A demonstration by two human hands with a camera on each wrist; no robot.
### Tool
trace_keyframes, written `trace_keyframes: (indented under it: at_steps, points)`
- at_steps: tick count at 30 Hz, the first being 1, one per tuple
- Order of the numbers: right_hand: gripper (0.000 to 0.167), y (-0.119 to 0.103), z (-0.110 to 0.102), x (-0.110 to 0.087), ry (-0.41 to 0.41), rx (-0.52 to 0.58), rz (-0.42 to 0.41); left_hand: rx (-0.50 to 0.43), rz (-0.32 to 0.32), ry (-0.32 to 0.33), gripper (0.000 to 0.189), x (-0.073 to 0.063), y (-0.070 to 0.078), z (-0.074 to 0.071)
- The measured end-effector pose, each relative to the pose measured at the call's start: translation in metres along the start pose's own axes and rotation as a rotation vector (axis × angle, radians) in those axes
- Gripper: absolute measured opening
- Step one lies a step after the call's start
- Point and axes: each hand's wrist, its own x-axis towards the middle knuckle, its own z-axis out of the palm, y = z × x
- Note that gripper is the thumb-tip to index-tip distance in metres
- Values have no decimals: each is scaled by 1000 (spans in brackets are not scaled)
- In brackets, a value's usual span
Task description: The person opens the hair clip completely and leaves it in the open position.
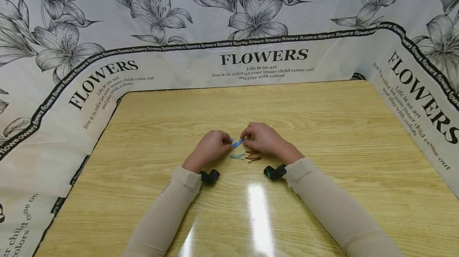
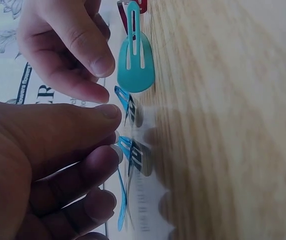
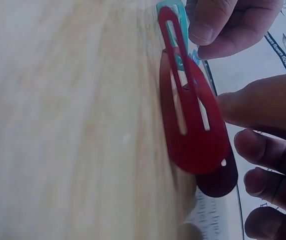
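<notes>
Left grip [image 1: 213, 147] and right grip [image 1: 267, 139] were partly curled, any hold unclear; one blue clip [image 1: 237, 144] sat between them, long axis slanting away toward the right grip.

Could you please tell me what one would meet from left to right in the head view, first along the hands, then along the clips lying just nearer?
Along the hands: left hand → blue hair clip → right hand. Just nearer: teal hair clip → red hair clips.
</notes>
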Motion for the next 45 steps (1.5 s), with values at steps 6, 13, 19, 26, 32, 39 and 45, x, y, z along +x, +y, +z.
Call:
trace_keyframes:
  at_steps: [6, 13, 19, 26, 32, 39, 45]
  points:
    - [18, 4, 1, 2, -9, -3, 6, 9, -1, -12, 11, 2, -1, 2]
    - [20, 6, 1, 3, -19, -10, 7, 17, 7, -9, 11, 3, 0, 2]
    - [20, 5, 0, 3, -36, -6, 13, 12, -1, -13, 13, 3, 1, 2]
    - [16, 7, 2, 4, -29, -3, 19, 13, -7, -16, 13, 3, 2, 2]
    - [11, 8, 3, 3, -20, -5, 8, 4, -9, -14, 12, 3, 3, 2]
    - [9, 9, 2, 1, -16, 42, 31, 11, -22, -11, 14, 2, 2, 3]
    - [8, 12, 2, 0, -22, 92, 45, 6, -25, -14, 16, 1, 2, 4]
